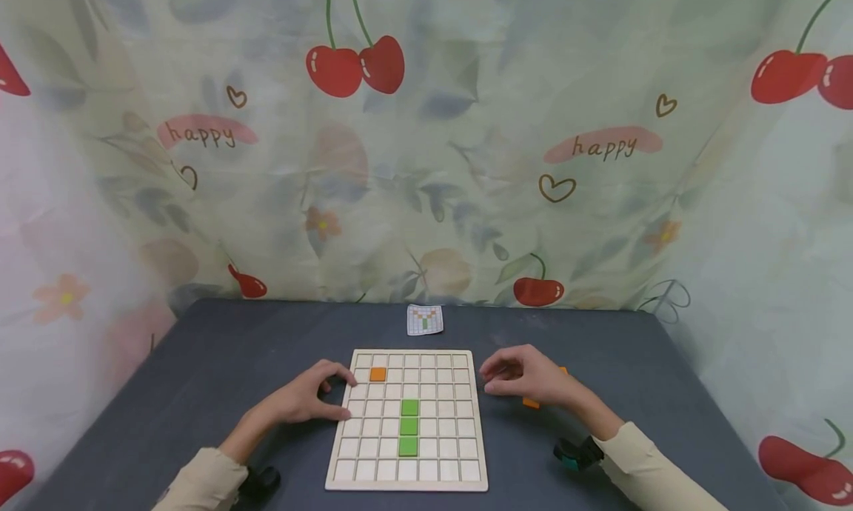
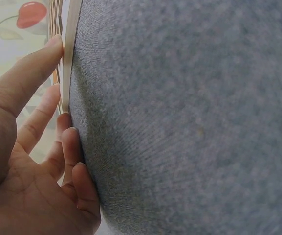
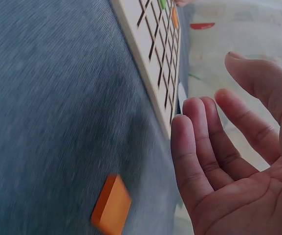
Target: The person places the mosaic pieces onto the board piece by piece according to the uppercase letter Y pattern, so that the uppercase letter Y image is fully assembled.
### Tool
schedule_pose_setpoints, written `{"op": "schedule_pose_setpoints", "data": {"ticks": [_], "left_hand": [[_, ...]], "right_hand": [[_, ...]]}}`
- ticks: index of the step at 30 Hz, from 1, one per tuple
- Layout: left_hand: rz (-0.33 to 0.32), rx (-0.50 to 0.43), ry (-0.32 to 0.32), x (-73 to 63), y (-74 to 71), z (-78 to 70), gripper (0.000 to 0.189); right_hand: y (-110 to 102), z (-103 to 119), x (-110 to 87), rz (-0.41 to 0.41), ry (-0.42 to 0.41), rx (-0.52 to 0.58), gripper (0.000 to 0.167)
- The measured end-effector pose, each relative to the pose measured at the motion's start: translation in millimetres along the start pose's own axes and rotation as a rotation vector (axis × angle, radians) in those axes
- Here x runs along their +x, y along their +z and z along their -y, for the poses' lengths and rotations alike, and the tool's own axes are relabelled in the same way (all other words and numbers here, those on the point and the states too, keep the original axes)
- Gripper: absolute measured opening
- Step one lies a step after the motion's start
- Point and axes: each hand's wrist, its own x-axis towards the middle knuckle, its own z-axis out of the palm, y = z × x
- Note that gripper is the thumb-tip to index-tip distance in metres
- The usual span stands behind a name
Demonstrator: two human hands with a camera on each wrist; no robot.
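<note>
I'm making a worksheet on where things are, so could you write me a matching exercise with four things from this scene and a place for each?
Things
1. three green tiles
2. small grid card
3. left hand
4. right hand

Places
A. at the left edge of the board
B. beyond the board's far edge, on the table
C. off the board's right side
D. in one column on the board

Right pairs: 1-D, 2-B, 3-A, 4-C
</note>
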Motion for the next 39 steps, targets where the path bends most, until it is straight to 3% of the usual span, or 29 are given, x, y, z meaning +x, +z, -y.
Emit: {"op": "schedule_pose_setpoints", "data": {"ticks": [2, 9, 14, 23, 39], "left_hand": [[0.001, -0.002, -0.006, 0.0, 0.0, -0.4, 0.043], [0.009, 0.033, -0.008, -4.0, -4.7, -21.8, 0.041], [0.010, 0.037, 0.020, -3.9, -4.2, -21.5, 0.042], [0.016, 0.016, -0.020, -3.4, -4.6, -26.6, 0.041], [0.015, 0.037, -0.031, -3.2, -4.9, -24.4, 0.041]], "right_hand": [[-5.1, -1.2, -5.1, -0.002, 0.009, 0.006, 0.027], [-21.2, -10.8, -19.2, -0.017, 0.008, -0.005, 0.028], [-29.6, -21.0, -28.2, -0.035, 0.016, -0.051, 0.026], [-36.6, -33.9, -44.6, -0.036, 0.036, -0.068, 0.030], [-26.0, -44.4, -55.3, -0.109, 0.046, -0.124, 0.032]]}}
